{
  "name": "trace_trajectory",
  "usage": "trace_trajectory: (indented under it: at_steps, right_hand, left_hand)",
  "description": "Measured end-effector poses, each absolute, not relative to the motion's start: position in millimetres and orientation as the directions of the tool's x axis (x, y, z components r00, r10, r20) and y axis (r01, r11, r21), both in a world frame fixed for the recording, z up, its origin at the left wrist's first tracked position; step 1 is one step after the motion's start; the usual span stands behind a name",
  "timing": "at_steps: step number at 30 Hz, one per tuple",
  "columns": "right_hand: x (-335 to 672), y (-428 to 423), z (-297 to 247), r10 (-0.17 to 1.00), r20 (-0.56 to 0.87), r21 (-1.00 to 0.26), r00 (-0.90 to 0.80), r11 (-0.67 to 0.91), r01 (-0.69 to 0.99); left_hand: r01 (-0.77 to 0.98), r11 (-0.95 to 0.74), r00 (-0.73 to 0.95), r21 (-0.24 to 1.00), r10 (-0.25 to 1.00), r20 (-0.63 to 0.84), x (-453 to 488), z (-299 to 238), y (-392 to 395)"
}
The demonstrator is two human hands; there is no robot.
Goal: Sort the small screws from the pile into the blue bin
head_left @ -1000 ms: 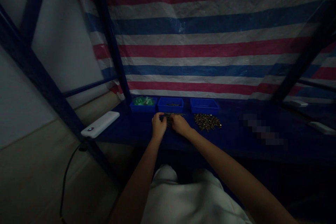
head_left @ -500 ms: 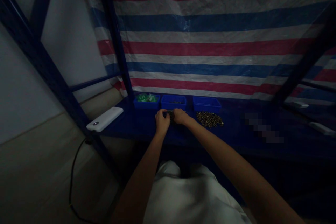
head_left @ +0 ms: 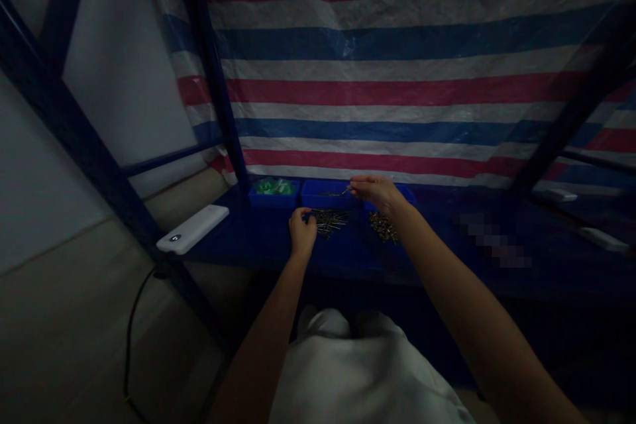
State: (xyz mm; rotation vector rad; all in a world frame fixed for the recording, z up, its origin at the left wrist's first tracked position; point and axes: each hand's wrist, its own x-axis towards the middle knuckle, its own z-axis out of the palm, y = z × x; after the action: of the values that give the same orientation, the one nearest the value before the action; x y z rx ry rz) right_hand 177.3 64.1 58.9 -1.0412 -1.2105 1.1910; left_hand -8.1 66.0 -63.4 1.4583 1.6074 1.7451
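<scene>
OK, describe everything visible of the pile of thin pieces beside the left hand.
The pile is a loose heap of thin, straight, dark pieces, metallic-looking, some glinting. They lie at mixed angles, overlapping, on the blue tabletop, in front of the middle blue tray. The left hand is at its left end; whether its fingers touch the pieces is unclear. Dim light hides detail.

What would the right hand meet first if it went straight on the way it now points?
The right hand points left, so it would likely meet the middle blue bin first. Its height is unclear; if high enough, it might pass over toward the left blue bin.
</scene>
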Motion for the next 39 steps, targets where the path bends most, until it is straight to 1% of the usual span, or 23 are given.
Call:
trace_trajectory:
  at_steps: [2,3,4,5,7,8,10,12,13,15,17,19,21,23,25,27,30,31,33,35,36,37,39]
  right_hand:
    - [180,62,46,0.999,0.025,-0.976,0.023,0.029,-0.217]
    - [179,60,40,0.999,0.015,-0.971,0.043,0.025,-0.237]
    - [177,58,36,0.995,0.043,-0.97,0.086,0.062,-0.235]
    - [175,55,34,0.986,0.104,-0.971,0.127,0.129,-0.202]
    - [168,46,36,0.926,0.335,-0.937,0.174,0.347,-0.043]
    - [165,41,39,0.869,0.474,-0.881,0.144,0.469,0.069]
    - [159,29,49,0.707,0.707,-0.677,0.003,0.675,0.294]
    - [156,19,56,0.568,0.809,-0.47,-0.151,0.78,0.414]
    - [156,15,58,0.519,0.832,-0.399,-0.198,0.806,0.438]
    - [156,11,56,0.468,0.857,-0.336,-0.215,0.824,0.457]
    - [156,10,50,0.493,0.856,-0.379,-0.156,0.803,0.46]
    - [156,10,42,0.567,0.822,-0.491,-0.055,0.754,0.436]
    - [154,11,33,0.64,0.766,-0.614,0.057,0.701,0.363]
    - [152,12,26,0.69,0.708,-0.702,0.149,0.664,0.257]
    - [149,13,21,0.716,0.663,-0.748,0.219,0.643,0.162]
    - [147,14,17,0.722,0.635,-0.766,0.272,0.634,0.104]
    - [147,17,9,0.716,0.627,-0.767,0.309,0.637,0.079]
    - [149,19,4,0.708,0.632,-0.762,0.316,0.641,0.088]
    - [154,22,-6,0.681,0.654,-0.748,0.328,0.646,0.151]
    - [160,24,-17,0.648,0.691,-0.722,0.319,0.628,0.29]
    - [163,25,-22,0.64,0.713,-0.699,0.285,0.62,0.357]
    - [165,25,-26,0.638,0.728,-0.679,0.252,0.615,0.401]
    - [167,24,-31,0.634,0.751,-0.635,0.185,0.615,0.468]
  left_hand:
    - [0.35,-0.296,-0.407,0.889,0.806,0.429,-8,-65,67]
    - [0.34,-0.303,-0.409,0.89,0.805,0.43,-8,-65,68]
    - [0.329,-0.309,-0.411,0.892,0.804,0.43,-8,-65,68]
    - [0.319,-0.314,-0.412,0.894,0.804,0.429,-8,-65,67]
    - [0.308,-0.323,-0.413,0.895,0.802,0.431,-8,-64,65]
    - [0.309,-0.328,-0.413,0.893,0.799,0.437,-8,-62,63]
    - [0.331,-0.359,-0.406,0.873,0.78,0.475,-7,-55,57]
    - [0.366,-0.433,-0.359,0.823,0.75,0.555,-6,-46,49]
    - [0.377,-0.485,-0.308,0.79,0.739,0.6,-4,-41,44]
    - [0.335,-0.569,-0.166,0.751,0.749,0.641,0,-32,36]
    - [0.243,-0.588,-0.025,0.772,0.792,0.61,5,-24,29]
    - [0.158,-0.551,0.077,0.82,0.835,0.546,10,-15,25]
    - [0.109,-0.509,0.119,0.854,0.86,0.497,13,-6,23]
    - [0.1,-0.489,0.12,0.867,0.871,0.477,15,4,22]
    - [0.126,-0.476,0.156,0.87,0.876,0.457,15,15,22]
    - [0.184,-0.465,0.234,0.866,0.877,0.42,13,25,24]
    - [0.34,-0.502,0.309,0.796,0.859,0.41,4,46,28]
    - [0.411,-0.534,0.311,0.739,0.844,0.437,-1,55,29]
    - [0.556,-0.598,0.302,0.577,0.792,0.53,-8,74,30]
    - [0.621,-0.635,0.3,0.46,0.735,0.609,-14,92,30]
    - [0.617,-0.648,0.308,0.447,0.722,0.62,-15,98,30]
    - [0.598,-0.652,0.311,0.466,0.725,0.615,-15,103,30]
    - [0.528,-0.618,0.32,0.583,0.78,0.538,-15,107,31]
